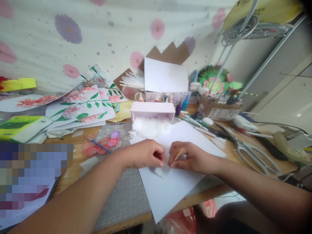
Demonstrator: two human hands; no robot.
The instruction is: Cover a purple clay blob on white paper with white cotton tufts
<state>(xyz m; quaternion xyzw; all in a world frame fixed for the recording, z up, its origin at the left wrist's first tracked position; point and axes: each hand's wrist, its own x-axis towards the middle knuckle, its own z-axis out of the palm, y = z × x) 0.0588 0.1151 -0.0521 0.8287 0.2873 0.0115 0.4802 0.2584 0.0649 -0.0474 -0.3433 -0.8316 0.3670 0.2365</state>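
Over a large white paper sheet (168, 198), both hands meet at a small piece of thin white paper (162, 171). My left hand (147, 153) is closed, pinching that piece between thumb and forefinger. A short wooden stick (179, 154) rests in the grip of my right hand (188, 158), whose fingertips also touch the right edge of the piece. Just beyond the hands lies a pile of white, tissue-like pieces (151, 126), in front of an open white box (152, 108).
A grey cutting mat (117, 198) lies under the paper. To the right are large scissors (253, 156) and a cardboard box (216, 112) of tools. At left sit a red paint palette (97, 148), flower paintings (80, 107) and a pixelated screen (29, 182). Small bottles (179, 108) stand behind.
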